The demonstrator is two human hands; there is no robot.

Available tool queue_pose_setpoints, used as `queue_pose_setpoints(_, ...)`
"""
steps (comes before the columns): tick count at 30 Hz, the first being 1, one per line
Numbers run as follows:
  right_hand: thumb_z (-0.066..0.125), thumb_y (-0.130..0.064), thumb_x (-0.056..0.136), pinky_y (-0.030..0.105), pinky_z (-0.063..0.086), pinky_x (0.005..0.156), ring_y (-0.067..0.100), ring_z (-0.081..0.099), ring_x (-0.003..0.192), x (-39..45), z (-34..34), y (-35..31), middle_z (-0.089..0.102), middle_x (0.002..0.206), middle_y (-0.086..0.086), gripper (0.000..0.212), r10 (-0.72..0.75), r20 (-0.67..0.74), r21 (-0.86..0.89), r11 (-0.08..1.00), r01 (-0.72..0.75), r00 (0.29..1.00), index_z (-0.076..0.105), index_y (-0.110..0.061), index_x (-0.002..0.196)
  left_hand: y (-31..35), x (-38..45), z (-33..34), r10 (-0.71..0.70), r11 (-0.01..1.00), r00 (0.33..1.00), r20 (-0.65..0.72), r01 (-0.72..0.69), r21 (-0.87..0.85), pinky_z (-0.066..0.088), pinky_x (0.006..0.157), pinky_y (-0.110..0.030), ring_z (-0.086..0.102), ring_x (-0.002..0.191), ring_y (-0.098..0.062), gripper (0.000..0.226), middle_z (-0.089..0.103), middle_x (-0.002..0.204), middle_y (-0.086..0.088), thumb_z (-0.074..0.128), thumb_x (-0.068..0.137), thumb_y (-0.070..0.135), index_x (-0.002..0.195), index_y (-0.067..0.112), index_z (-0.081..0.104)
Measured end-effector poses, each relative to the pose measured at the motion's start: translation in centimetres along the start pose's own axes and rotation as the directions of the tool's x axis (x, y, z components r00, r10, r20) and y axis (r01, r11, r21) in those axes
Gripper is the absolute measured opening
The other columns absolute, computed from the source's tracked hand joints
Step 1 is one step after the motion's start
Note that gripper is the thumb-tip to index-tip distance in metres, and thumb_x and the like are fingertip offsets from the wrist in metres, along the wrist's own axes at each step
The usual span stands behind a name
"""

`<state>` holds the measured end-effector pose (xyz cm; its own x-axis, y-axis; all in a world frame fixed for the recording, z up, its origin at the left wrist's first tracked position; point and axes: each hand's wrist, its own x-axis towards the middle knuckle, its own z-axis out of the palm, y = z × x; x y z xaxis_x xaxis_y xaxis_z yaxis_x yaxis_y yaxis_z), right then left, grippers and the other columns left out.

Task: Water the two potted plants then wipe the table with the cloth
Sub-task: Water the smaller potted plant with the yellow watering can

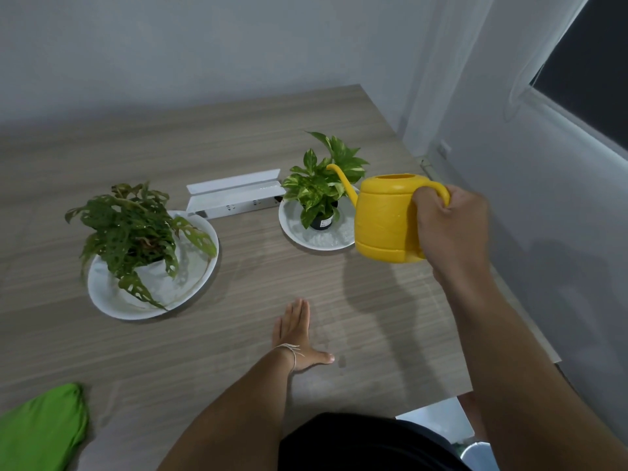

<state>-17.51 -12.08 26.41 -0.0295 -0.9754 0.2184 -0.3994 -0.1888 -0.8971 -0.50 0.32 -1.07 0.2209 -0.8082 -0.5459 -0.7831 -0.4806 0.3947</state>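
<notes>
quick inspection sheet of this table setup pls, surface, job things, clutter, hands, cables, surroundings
surface: wood-grain table, no puddle visible
job's things: yellow watering can held up by the right plant, spout among its leaves; left plant on a white plate; right plant on a smaller plate; green cloth at the near left edge
clutter: white power strip between the plants
hands: right hand grips the can's handle; left hand lies flat on the table
cables: nothing seen
surroundings: grey wall, curtain, dark window
</notes>
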Motion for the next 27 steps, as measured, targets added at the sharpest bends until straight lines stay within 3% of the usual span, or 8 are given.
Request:
queue_pose_setpoints(5, 0.056, -0.017, 0.086, 0.026, 0.02, 0.043, 0.01, 0.021, 0.049, 0.38, -0.23, -0.4, 0.022, 0.047, -0.01, 0.039, -0.011, -0.003, 0.009, 1.0, 0.011, 1.0, 0.03, -0.021, 0.058, -0.18, 0.01, 0.18, -0.001, 1.0, 1.0, -0.017, 0.001, -0.002, -0.015, 0.12, -0.04, -0.03, 0.148, -0.015, 0.14, -0.032, 0.162, 0.007, 0.076, 0.066, 0.067, 0.154, 0.026, -0.025)
queue_pose_setpoints(11, 0.057, -0.017, 0.087, 0.021, 0.02, 0.04, 0.009, 0.022, 0.046, 0.46, -0.91, -0.71, 0.022, 0.045, -0.01, 0.038, -0.033, -0.028, -0.005, 0.999, 0.032, 0.999, 0.033, -0.018, 0.058, -0.1, 0.0, 0.2, 0.006, 1.0, 1.0, -0.022, -0.007, -0.011, -0.013, 0.122, -0.041, -0.028, 0.149, -0.016, 0.14, -0.03, 0.162, 0.007, 0.077, 0.066, 0.066, 0.155, 0.025, -0.023)
queue_pose_setpoints(15, 0.058, -0.018, 0.087, 0.027, 0.022, 0.044, 0.011, 0.025, 0.05, 0.27, -1.0, -0.59, 0.026, 0.053, -0.003, 0.031, -0.031, -0.039, -0.012, 0.999, 0.031, 0.999, 0.042, -0.012, 0.062, -0.14, 0.05, 0.13, 0.012, 1.0, 1.0, -0.02, -0.013, -0.013, -0.013, 0.122, -0.041, -0.028, 0.149, -0.016, 0.139, -0.03, 0.162, 0.006, 0.076, 0.066, 0.066, 0.155, 0.025, -0.024)
queue_pose_setpoints(27, 0.058, -0.015, 0.087, 0.019, 0.018, 0.039, 0.009, 0.022, 0.046, -0.01, -0.12, -0.76, 0.022, 0.05, -0.007, 0.038, -0.024, -0.008, -0.023, 0.999, 0.023, 1.0, 0.033, -0.019, 0.058, -0.23, 0.15, 0.18, 0.012, 1.0, 1.0, -0.017, -0.012, 0.001, -0.014, 0.121, -0.041, -0.029, 0.149, -0.016, 0.14, -0.031, 0.162, 0.006, 0.076, 0.067, 0.067, 0.155, 0.025, -0.025)
